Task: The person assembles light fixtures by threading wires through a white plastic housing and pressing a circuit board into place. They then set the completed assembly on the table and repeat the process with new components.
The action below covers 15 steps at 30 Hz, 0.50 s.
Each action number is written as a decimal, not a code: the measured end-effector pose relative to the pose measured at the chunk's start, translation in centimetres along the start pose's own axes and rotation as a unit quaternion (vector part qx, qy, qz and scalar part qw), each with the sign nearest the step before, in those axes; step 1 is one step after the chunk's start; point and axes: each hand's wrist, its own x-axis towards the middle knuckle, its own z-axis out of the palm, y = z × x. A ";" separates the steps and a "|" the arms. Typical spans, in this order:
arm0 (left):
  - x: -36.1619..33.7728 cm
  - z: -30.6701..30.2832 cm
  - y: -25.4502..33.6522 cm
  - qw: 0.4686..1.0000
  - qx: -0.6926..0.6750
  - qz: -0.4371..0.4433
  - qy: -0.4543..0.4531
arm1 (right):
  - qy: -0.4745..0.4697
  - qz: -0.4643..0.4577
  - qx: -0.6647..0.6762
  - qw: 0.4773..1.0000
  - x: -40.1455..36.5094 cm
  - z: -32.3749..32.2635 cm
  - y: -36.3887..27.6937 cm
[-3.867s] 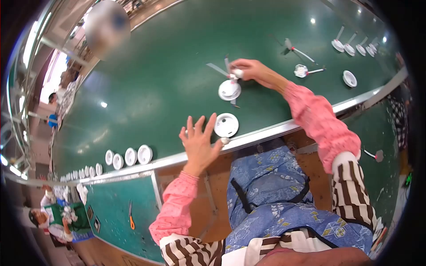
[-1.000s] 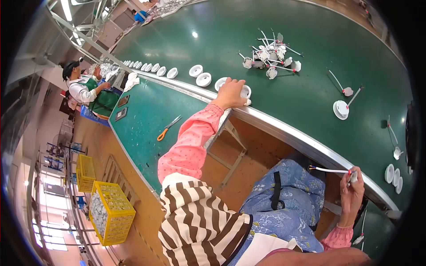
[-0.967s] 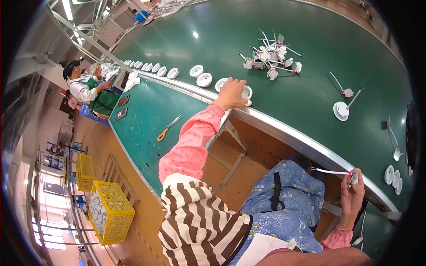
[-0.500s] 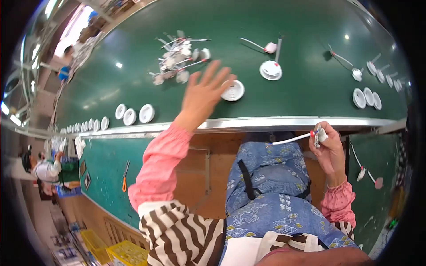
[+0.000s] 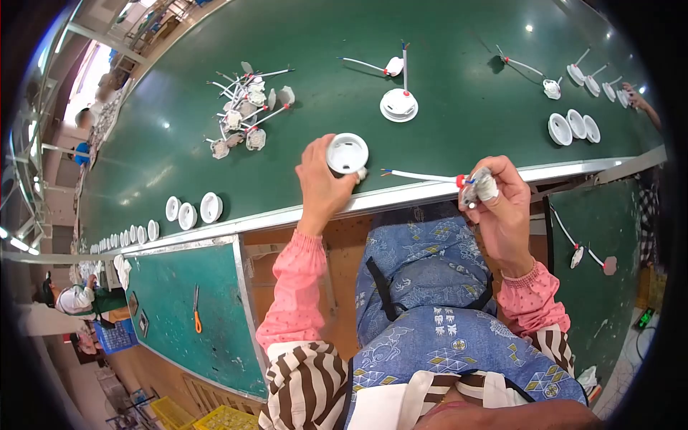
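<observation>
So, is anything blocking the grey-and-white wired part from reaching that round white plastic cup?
Nothing separate shows between the grey-and-white wired part in the right hand and the round white plastic cup in the left hand; only the part's own white cable extends into the gap.

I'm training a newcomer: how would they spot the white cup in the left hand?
Find the big green table with its metal front edge. By that edge, a pink-sleeved left hand holds the white cup, hollow side showing. Unlike the cups lined up along the edge farther left, this one is held.
</observation>
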 end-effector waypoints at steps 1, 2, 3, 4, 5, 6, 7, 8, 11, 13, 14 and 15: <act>-0.5 0.0 0.9 0.998 -0.063 0.025 -0.008 | -0.007 -0.013 -0.012 1.000 0.0 0.2 0.1; -1.1 -0.1 1.8 0.991 -0.125 0.046 -0.016 | -0.025 -0.038 -0.038 0.998 0.0 0.2 0.2; -1.9 -0.1 2.6 0.980 -0.188 0.065 -0.025 | -0.045 -0.032 -0.066 0.996 -0.1 0.0 0.1; -2.7 -0.1 3.2 0.983 -0.165 0.076 -0.032 | -0.066 -0.027 -0.093 0.993 -0.1 -0.3 0.0; -3.2 -0.2 3.7 0.981 -0.169 0.081 -0.046 | -0.087 -0.022 -0.119 0.989 -0.2 -0.5 -0.3; -3.5 -0.5 4.3 0.979 -0.173 0.086 -0.059 | -0.110 -0.003 -0.139 0.984 -0.3 -0.5 -1.0; -3.7 -0.8 4.8 0.977 -0.176 0.091 -0.073 | -0.123 -0.012 -0.157 0.980 -0.4 -0.4 -1.2; -3.8 -1.2 5.3 0.976 -0.177 0.099 -0.084 | -0.137 -0.020 -0.174 0.975 -0.5 -0.2 -1.3; -3.8 -1.7 6.1 0.970 -0.188 0.107 -0.111 | -0.174 -0.049 -0.238 0.954 -0.7 -0.5 -1.6; -3.8 -1.9 6.6 0.966 -0.182 0.142 -0.118 | -0.200 -0.069 -0.285 0.935 -0.8 -0.8 -1.8; -3.8 -2.0 6.8 0.964 -0.177 0.159 -0.122 | -0.196 -0.065 -0.283 0.936 -0.9 -0.8 -1.8; -3.8 -2.1 6.9 0.963 -0.168 0.171 -0.122 | -0.192 -0.062 -0.282 0.938 -1.0 -0.7 -1.9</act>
